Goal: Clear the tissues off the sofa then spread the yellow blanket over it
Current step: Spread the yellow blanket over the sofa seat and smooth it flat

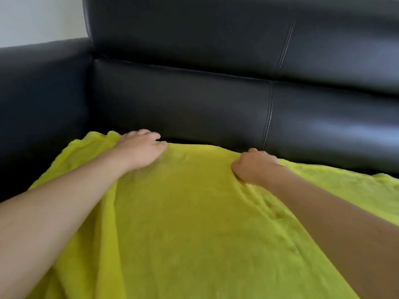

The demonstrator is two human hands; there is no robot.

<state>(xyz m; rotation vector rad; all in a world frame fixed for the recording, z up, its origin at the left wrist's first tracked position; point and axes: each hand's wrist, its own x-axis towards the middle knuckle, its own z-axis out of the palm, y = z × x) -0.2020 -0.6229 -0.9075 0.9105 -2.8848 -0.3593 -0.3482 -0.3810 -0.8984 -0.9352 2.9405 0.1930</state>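
At the far left, the black leather sofa (194, 100) shows its armrest, with a strip of pale wall (38, 16) above it. The yellow blanket (194, 212) lies over the seat, its left edge bunched just beside the armrest. The left hand (140, 149) rests flat on the blanket's far edge, fingers spread and lightly curled over it. That edge runs close along the backrest, a thin dark strip of seat showing between them. The right hand (254, 167) is closed, pinching a fold of blanket. Further right, the blanket runs out of view.
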